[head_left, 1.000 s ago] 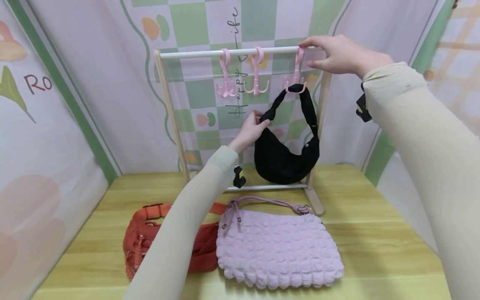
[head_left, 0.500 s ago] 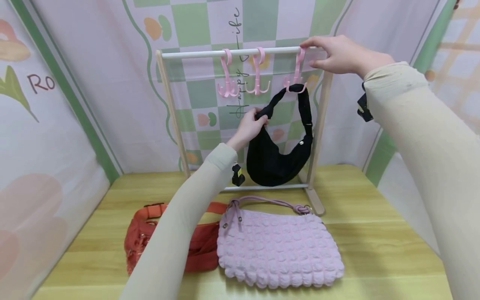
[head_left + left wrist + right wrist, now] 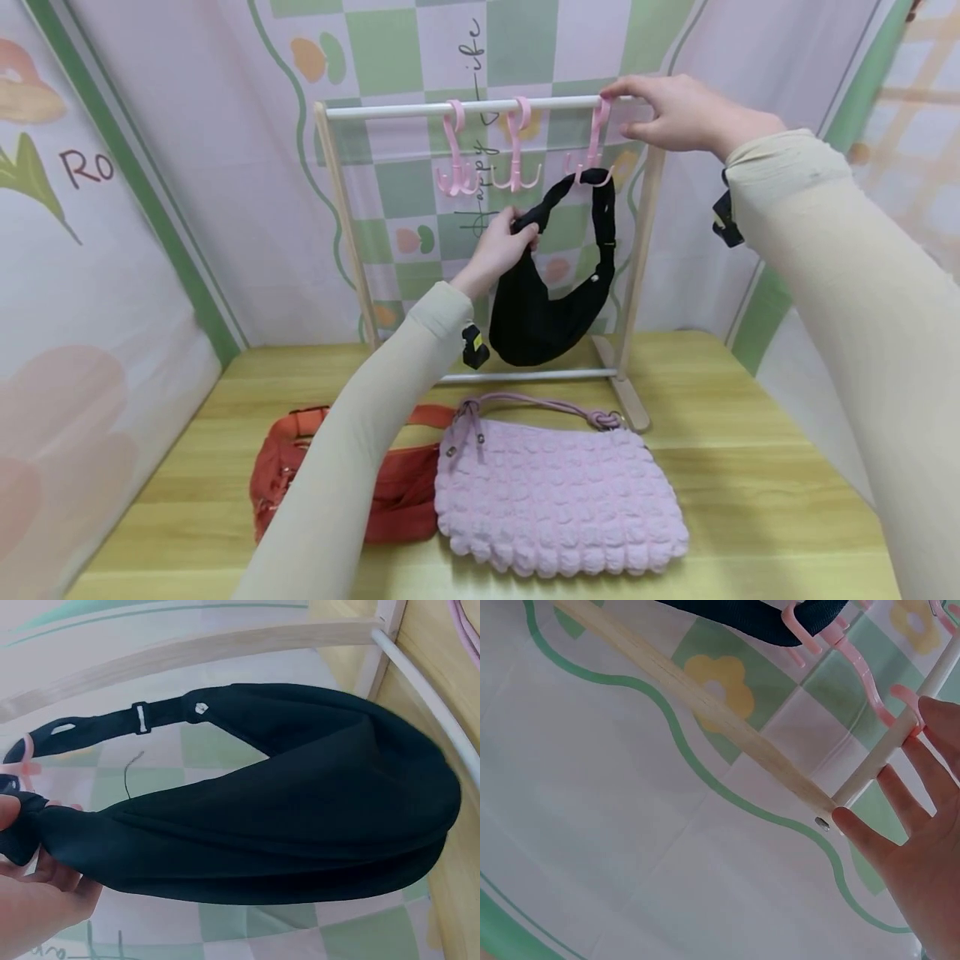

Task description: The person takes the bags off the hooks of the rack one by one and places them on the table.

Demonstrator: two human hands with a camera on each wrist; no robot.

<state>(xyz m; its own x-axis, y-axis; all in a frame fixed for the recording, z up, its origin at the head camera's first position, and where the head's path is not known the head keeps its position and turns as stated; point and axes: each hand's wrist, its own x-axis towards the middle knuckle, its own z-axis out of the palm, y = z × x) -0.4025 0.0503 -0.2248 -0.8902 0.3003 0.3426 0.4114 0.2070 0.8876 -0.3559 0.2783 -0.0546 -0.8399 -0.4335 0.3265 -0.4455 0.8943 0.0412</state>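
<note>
A black shoulder bag [image 3: 528,317] hangs by its strap from the right pink hook [image 3: 596,142], tilted down to the left. The left hand [image 3: 498,250] pinches the strap's left side just above the bag's body. In the left wrist view, thumb and fingers close round the strap [image 3: 56,829], and the bag's body reaches away to the right. The right hand [image 3: 690,112] rests its fingertips at the hook's top on the white rod [image 3: 555,103]; its thumb stands apart, below. In the right wrist view, its fingers [image 3: 922,761] lie fairly straight along the rod.
Two other pink hooks [image 3: 455,154] hang further left on the wooden-framed rack [image 3: 341,200]. On the wooden table [image 3: 757,467], a pink puffy bag [image 3: 558,500] and a red bag [image 3: 405,492] lie in front, the red one partly behind the left sleeve [image 3: 360,433].
The left hand has moved slightly left and up with the strap. The bag's body has swung left and tilted, away from the right post. The right hand stays at the hook.
</note>
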